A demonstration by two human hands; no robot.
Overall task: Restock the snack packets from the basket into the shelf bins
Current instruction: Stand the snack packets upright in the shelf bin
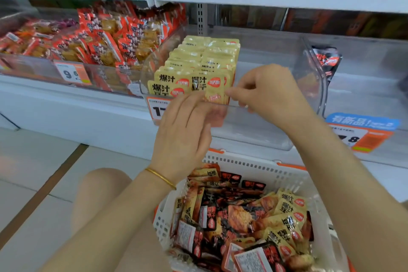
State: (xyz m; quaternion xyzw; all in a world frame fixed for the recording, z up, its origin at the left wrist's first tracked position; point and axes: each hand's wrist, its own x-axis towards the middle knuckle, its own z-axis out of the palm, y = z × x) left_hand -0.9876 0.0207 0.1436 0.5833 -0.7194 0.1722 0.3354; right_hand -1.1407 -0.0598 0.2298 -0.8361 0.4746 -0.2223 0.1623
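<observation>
At the clear bin (318, 77), the right hand (269, 93) pinches a yellow packet (215, 96) between its fingers; the left hand (183, 130) meets it, but I cannot tell whether its fingers grasp it.

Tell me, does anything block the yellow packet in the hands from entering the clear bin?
Nothing visible does. The right hand pinches the yellow packet, the left hand touches it, at the front of the clear bin, whose right half is bare.
</observation>
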